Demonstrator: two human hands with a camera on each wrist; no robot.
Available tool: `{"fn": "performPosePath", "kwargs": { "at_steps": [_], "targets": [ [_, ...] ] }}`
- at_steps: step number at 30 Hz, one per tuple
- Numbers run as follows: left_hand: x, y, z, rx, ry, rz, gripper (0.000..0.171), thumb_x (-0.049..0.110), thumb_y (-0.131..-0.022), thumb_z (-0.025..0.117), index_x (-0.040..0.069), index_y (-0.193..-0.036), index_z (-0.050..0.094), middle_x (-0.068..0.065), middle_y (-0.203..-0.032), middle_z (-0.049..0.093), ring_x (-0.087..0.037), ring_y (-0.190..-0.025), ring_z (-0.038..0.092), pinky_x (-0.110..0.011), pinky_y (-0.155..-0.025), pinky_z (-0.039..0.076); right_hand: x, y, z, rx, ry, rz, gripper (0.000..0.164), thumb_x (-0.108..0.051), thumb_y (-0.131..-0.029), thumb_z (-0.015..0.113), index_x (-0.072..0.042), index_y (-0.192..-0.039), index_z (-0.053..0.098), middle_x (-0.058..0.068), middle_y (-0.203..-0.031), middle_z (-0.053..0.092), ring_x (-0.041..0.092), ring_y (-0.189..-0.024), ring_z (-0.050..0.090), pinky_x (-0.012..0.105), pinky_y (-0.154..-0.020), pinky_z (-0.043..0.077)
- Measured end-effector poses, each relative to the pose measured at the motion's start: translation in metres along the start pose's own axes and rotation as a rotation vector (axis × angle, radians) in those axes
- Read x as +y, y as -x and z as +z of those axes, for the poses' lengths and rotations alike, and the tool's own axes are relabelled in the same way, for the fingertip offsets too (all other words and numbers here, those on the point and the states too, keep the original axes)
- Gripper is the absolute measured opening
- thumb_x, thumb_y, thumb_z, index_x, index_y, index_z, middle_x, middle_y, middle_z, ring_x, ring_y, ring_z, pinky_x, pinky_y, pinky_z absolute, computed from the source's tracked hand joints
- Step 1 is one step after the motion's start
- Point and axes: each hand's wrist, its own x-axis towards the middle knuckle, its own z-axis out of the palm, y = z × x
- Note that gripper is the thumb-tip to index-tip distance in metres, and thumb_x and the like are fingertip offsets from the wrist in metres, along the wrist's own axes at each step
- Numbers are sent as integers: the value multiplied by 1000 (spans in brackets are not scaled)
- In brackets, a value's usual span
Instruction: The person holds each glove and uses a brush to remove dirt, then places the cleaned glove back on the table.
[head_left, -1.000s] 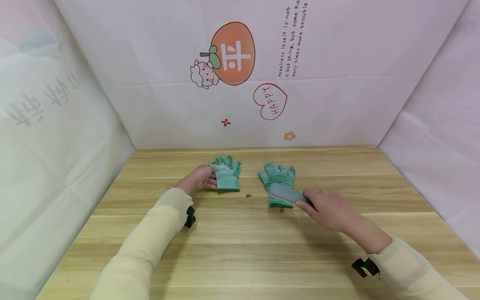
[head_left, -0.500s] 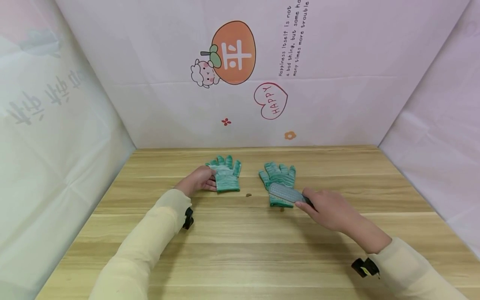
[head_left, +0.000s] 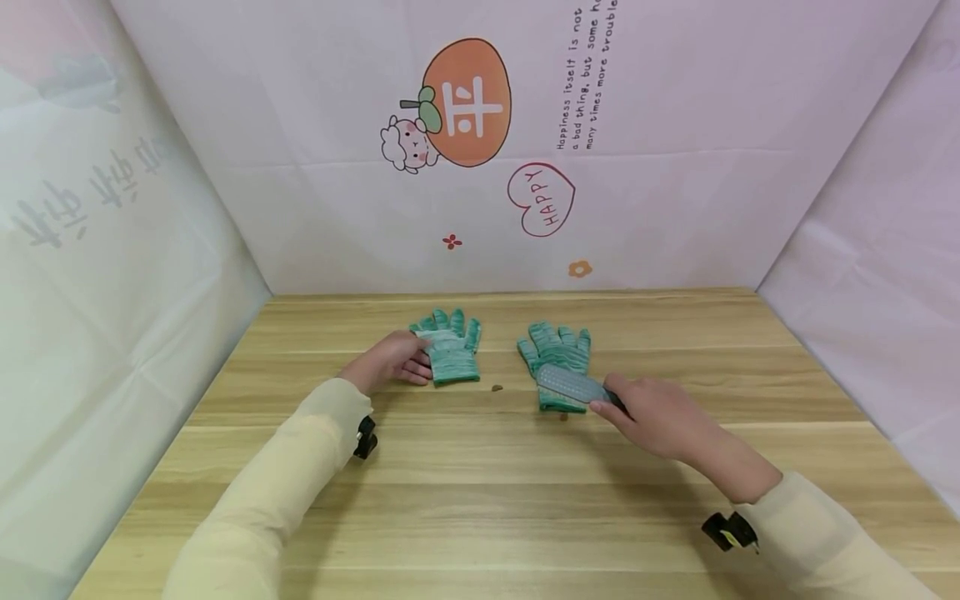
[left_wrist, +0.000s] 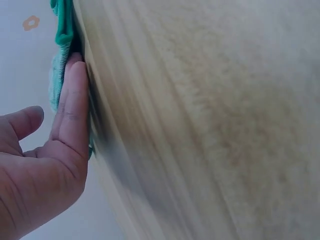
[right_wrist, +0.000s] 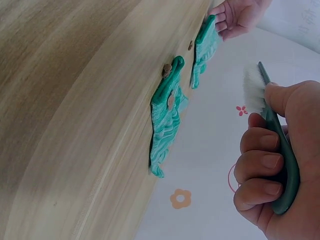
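Two green-and-white knitted gloves lie on the wooden table: a left glove (head_left: 455,364) and a right glove (head_left: 564,354). My left hand (head_left: 396,358) is at the left glove's side edge. In the left wrist view its fingers (left_wrist: 74,107) are straight along the glove and the thumb stands apart. My right hand (head_left: 660,417) grips a brush (head_left: 572,384) above the right glove, covering part of it in the head view. From the right wrist, the brush shows a dark green handle (right_wrist: 286,172) and white bristles (right_wrist: 253,89) off the glove. A brown bit (right_wrist: 171,100) sits on this glove.
Small brown crumbs lie on the table, one between the gloves (head_left: 497,387) and one by the right glove's cuff (head_left: 564,417). A white printed sheet (head_left: 337,225) rises behind the table (head_left: 480,517), with white sheets at both sides.
My left hand has drawn slightly left and away from the left glove, whose thumb side now shows more. The right hand and brush have hardly moved.
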Motion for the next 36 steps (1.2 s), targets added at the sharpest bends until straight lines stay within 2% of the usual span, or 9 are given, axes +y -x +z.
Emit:
{"fn": "performPosePath", "kwargs": {
  "at_steps": [7, 16, 22, 30, 36],
  "targets": [
    [-2, 6, -8, -33, -51, -7, 41, 21, -107, 38, -11, -131, 45, -23, -106, 66, -23, -74, 70, -39, -70, 57, -1, -1, -1, -5, -4, -3, 28, -36, -99, 56, -15, -83, 46, -6, -59, 38, 8, -51, 35, 27, -48, 29],
    [0, 18, -16, -41, -58, -5, 43, 23, -107, 38, -7, -137, 41, -20, -102, 69, -25, -77, 70, -39, -71, 57, 1, 0, -4, 4, -9, 7, 29, -38, -101, 52, -14, -84, 48, -5, -61, 38, 9, -52, 36, 27, -49, 30],
    [3, 26, -16, -43, -85, 14, 45, 23, -107, 41, -4, -142, 37, -21, -108, 67, -27, -83, 71, -39, -73, 57, 4, 1, -8, 28, -3, -6, 28, -35, -101, 53, -14, -83, 47, -6, -60, 39, 8, -50, 35, 26, -47, 30],
    [13, 33, -4, -129, -103, 97, 50, 23, -106, 40, -5, -146, 31, -27, -122, 59, -30, -94, 68, -41, -83, 54, 7, 4, -11, 31, -1, 15, 30, -37, -102, 51, -14, -84, 47, -6, -60, 39, 8, -50, 35, 26, -48, 30],
    [23, 39, 9, -192, -113, 162, 49, 23, -106, 40, -6, -146, 32, -23, -122, 61, -27, -99, 67, -37, -81, 55, 7, 4, -11, 44, 2, 16, 30, -37, -102, 51, -14, -83, 48, -6, -60, 39, 8, -50, 34, 26, -47, 29]
  ]
}}
